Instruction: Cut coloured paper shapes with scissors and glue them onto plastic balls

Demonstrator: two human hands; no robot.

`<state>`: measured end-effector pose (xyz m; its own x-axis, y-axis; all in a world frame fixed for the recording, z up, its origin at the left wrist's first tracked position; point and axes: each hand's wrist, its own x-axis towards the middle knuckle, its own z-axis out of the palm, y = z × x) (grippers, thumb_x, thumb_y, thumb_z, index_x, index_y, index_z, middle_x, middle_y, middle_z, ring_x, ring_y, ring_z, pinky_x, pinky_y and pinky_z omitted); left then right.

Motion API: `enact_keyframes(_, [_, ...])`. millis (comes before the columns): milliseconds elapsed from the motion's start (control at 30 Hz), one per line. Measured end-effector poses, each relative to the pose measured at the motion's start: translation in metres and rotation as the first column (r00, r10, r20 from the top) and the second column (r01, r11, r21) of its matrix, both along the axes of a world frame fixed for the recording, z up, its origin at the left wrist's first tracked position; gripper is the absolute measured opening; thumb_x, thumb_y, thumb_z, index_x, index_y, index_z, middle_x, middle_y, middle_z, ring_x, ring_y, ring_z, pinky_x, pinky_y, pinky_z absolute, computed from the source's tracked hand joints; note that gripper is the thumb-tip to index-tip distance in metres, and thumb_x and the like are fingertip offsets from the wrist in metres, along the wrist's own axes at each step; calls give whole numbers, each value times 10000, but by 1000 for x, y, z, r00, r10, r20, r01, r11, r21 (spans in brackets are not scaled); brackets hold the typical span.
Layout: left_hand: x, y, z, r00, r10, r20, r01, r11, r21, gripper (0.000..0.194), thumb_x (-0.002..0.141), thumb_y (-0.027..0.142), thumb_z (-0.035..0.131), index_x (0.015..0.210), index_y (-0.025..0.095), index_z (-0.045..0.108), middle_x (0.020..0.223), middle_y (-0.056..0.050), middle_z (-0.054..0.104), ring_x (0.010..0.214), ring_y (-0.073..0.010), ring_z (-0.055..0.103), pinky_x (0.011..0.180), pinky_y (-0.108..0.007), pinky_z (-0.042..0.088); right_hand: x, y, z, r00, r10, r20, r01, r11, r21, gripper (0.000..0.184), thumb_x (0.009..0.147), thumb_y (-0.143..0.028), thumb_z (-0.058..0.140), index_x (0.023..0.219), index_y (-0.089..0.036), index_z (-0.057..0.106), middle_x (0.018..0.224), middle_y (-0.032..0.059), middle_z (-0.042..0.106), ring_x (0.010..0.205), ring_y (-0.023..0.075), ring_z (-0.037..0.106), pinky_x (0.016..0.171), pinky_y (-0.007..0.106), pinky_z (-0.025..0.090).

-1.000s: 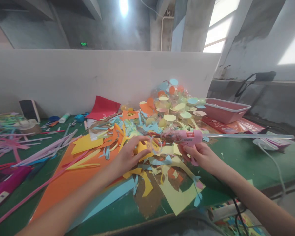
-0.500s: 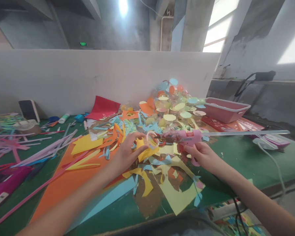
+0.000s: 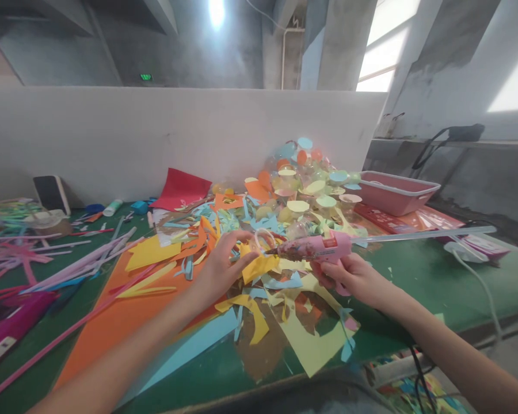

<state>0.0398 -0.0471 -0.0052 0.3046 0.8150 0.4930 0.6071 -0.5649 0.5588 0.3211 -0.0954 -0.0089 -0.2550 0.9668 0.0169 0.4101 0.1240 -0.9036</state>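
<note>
My right hand (image 3: 351, 273) is wrapped round the grip of a pink hot glue gun (image 3: 328, 247). A long clear glue stick (image 3: 427, 234) juts from its back end. The dark nozzle points left, at the lower part of a small pale ring (image 3: 265, 238); whether it touches I cannot tell. Between thumb and fingers, my left hand (image 3: 228, 259) pinches this ring, which looks see-through and whitish. Under both hands lie cut paper scraps, among them a yellow piece (image 3: 259, 267) and a pale green sheet with rounded cut-outs (image 3: 311, 339).
Clear cups topped with coloured paper discs (image 3: 302, 190) are heaped at the back. A pink basket (image 3: 399, 192) stands right of them. Pink and lilac strips (image 3: 82, 259), a phone (image 3: 52, 194) and an orange sheet (image 3: 125, 322) lie leftward. A cable (image 3: 479, 282) hangs over the right edge.
The glue gun has shifted slightly down, its nozzle moving from behind the ring's upper part to its lower side. The glue stick's far end has come left. My left hand stays nearly in place.
</note>
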Motion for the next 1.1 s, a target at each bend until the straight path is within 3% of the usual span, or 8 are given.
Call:
enact_keyframes(300, [2, -2, 2, 1000, -2, -11, 2, 1000, -1, 305, 894, 477, 535, 1115, 268, 560, 1147, -21, 615, 1014, -190, 588, 892, -331, 470, 1, 1, -2, 1000, -3, -2, 3, 1000, 3, 511, 826, -659, 516, 650, -180, 522, 583, -24, 481, 510, 95, 402, 500, 240, 338])
enact_keyframes(533, [2, -2, 1, 1000, -11, -5, 11, 1000, 9, 306, 895, 477, 533, 1118, 268, 562, 1144, -29, 616, 1005, -195, 583, 891, -343, 466, 1, 0, -1, 1000, -10, 17, 10, 1000, -6, 507, 817, -681, 508, 719, -184, 545, 598, -22, 499, 507, 102, 400, 496, 244, 335])
enact_keyframes(700, [3, -1, 2, 1000, 9, 7, -9, 1000, -3, 320, 890, 487, 535, 1119, 264, 561, 1145, -30, 615, 967, -188, 585, 819, -314, 480, 1, 0, -1, 998, -30, 52, 29, 999, 21, 502, 829, -654, 495, 640, -189, 507, 563, -15, 507, 503, 104, 414, 504, 247, 346])
enact_keyframes(833, [2, 1, 1, 997, 34, 71, -33, 999, -24, 324, 884, 496, 541, 1112, 266, 557, 1153, -28, 596, 912, -169, 583, 706, -267, 481, 1, -1, 2, 992, -121, 37, 117, 989, 91, 524, 831, -647, 490, 574, -191, 489, 525, -14, 519, 471, 97, 419, 510, 250, 371])
enact_keyframes(933, [1, 3, 0, 990, 45, 132, -41, 999, -34, 313, 886, 489, 542, 1107, 269, 555, 1147, -25, 585, 901, -159, 572, 645, -240, 466, 0, 0, 5, 991, -137, -3, 136, 986, 97, 532, 844, -654, 462, 652, -169, 564, 597, 5, 577, 446, 87, 423, 475, 243, 370])
enact_keyframes(1100, [1, 4, 1, 987, 40, 156, -36, 999, -26, 303, 890, 484, 538, 1100, 266, 548, 1158, -18, 572, 858, -144, 556, 716, -267, 475, 0, 0, 7, 993, -115, -30, 118, 988, 96, 533, 854, -649, 451, 715, -156, 597, 644, 21, 606, 439, 82, 426, 456, 232, 375])
